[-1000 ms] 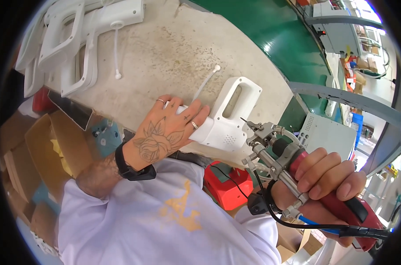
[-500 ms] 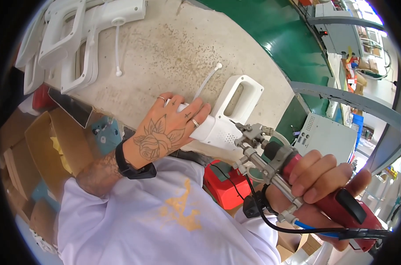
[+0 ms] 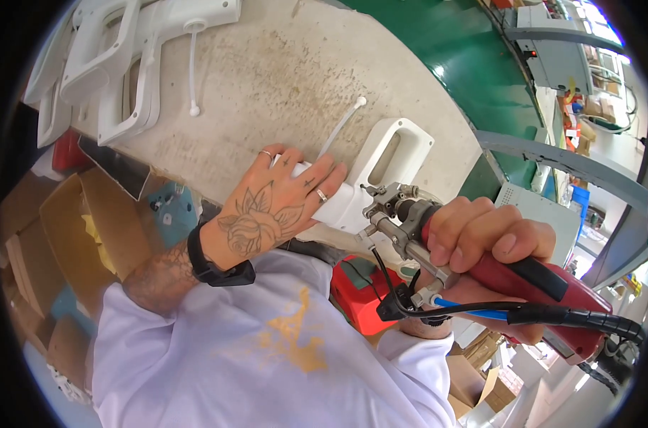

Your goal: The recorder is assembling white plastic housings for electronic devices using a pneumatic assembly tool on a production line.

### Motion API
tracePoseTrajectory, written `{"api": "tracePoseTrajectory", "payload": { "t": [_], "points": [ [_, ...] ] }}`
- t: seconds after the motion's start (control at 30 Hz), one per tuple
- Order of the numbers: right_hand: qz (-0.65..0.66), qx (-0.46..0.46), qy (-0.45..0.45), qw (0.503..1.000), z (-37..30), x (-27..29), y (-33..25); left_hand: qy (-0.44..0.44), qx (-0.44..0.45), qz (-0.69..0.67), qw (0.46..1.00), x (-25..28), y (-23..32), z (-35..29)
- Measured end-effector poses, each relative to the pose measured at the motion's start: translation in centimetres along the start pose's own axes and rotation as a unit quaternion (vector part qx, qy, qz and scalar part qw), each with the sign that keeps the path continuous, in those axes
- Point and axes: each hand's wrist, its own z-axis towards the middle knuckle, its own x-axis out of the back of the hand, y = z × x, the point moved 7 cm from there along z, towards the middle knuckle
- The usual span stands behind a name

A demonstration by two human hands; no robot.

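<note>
Brace the white housing (image 3: 347, 205) at the near edge of the worktable (image 3: 267, 85) with your left hand (image 3: 267, 210), fingers curled closely over it, while your right hand (image 3: 491, 242), fingers wrapped round the red tool (image 3: 580, 317), steadies its metal head (image 3: 389, 200) by that edge.

We'd call it a factory-type workshop. Our evidence: worn, speckled workbench (image 3: 267, 71), similar white plastic housings (image 3: 153, 46) piled at its left end, open cardboard box (image 3: 64, 235) alongside, grey metal cabinet (image 3: 556, 53) beyond, red hand tool (image 3: 580, 303) with blue hose (image 3: 474, 309) and cabling.
</note>
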Motion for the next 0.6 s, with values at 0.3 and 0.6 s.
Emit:
{"api": "tracePoseTrajectory", "payload": {
  "t": [0.3,0.6],
  "points": [
    [-0.015,0.045,0.038,0.998,0.1,-0.6,-3.3,0.025,-0.009,-0.019,0.999,0.5,0.2,0.5],
    [-0.068,0.062,0.045,0.995,-2.0,-1.1,-7.5,0.059,-0.007,0.001,0.998,-0.1,0.6,2.8]
  ]
}}
